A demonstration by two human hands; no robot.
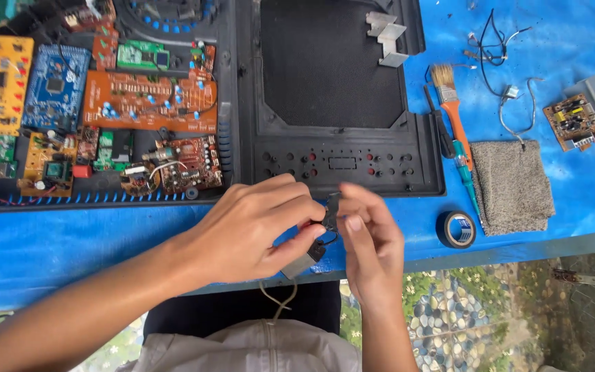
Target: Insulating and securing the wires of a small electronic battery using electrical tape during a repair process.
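Hands meet just past the near edge of the blue surface (49, 248). Left hand (249, 231) and right hand (373, 238) each keep their grip pinched on a small black part (330, 210), its long axis upright, with grey block (303, 263) below. Black panel (339, 103) lies just beyond; tape roll (456, 229) sits right.
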